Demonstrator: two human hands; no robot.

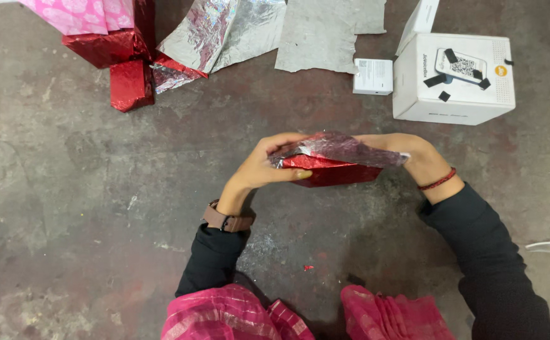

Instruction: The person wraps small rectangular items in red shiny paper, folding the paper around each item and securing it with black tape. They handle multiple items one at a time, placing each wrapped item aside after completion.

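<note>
pink wrapped parcel (80, 14): cut off at the top edge, we see only a corner.
left hand (263, 169): our fingers curl around the red foil parcel (332, 165), held above the floor (67, 189).
right hand (413, 156): grips its other end; fingertips hidden behind foil.
white box (454, 79): closed, contents unseen.

**Both hands on a red foil parcel**

Above the grey floor (67, 208), the left hand (263, 169) and right hand (413, 156) grip opposite ends of a red foil-wrapped parcel (332, 169). Silver foil sheets (224, 31), red wrapped packages (120, 63) and a white box (454, 79) lie beyond.
</note>
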